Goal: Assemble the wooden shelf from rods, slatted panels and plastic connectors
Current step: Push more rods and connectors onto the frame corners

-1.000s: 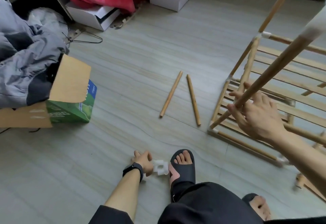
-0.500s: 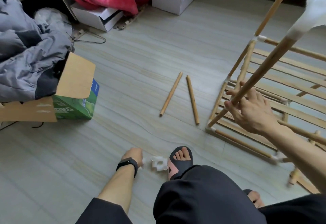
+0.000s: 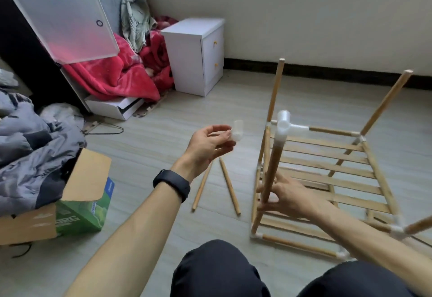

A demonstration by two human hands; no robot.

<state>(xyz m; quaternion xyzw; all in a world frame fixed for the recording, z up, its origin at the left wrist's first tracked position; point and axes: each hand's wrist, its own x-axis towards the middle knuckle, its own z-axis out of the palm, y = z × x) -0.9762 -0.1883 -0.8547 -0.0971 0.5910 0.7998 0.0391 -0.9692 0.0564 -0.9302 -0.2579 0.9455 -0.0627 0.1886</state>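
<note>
At left hand (image 3: pixel 205 142) fingertips, white connector (image 3: pixel 238 130); right hand (image 3: pixel 289 197) around rod (image 3: pixel 274 163).

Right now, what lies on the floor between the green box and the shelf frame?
Two loose wooden rods on otherwise bare floor, per the head view.

Lit by soft, flat daylight, rather dim. Faint, diffuse shadows only on the pale wood-grain floor (image 3: pixel 163 114); near-black depth left of the frosted translucent plastic panel (image 3: pixel 63 20), tinged pink along its lower edge. Smeared by motion at the small white plastic connector (image 3: pixel 238 130) pinched in the left hand (image 3: pixel 205 143) and at the fingers (image 3: pixel 263 206) of the right hand (image 3: pixel 292 198) round the light wooden rod (image 3: pixel 272 168). Bowed outward by the wide lens toward the edges; softened overall.
</note>
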